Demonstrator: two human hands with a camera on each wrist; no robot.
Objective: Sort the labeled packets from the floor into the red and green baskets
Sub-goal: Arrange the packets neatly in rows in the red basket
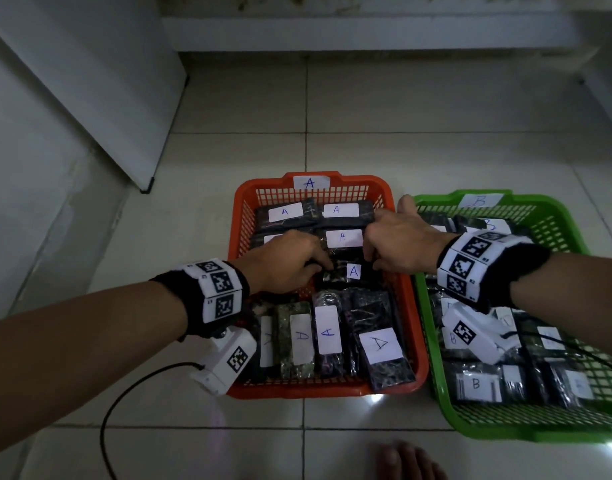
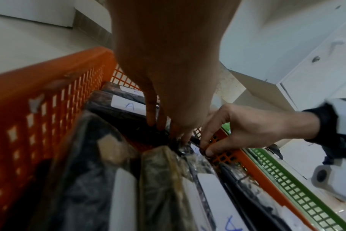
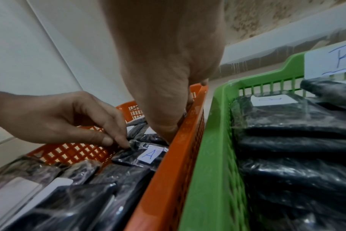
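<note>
The red basket, tagged A, holds several dark wrapped packets with white A labels. Beside it on the right, the green basket, tagged B, is full of B packets. Both hands reach into the middle of the red basket and meet on one A packet. My left hand pinches its left edge between thumb and finger. My right hand curls its fingers over the right edge, close to the basket wall. In the right wrist view this A packet lies tilted against the other packets.
The baskets stand side by side on pale floor tiles, with the green basket touching the red one. A white cabinet door rises at the left and a low step at the back. A black cable trails near a bare foot.
</note>
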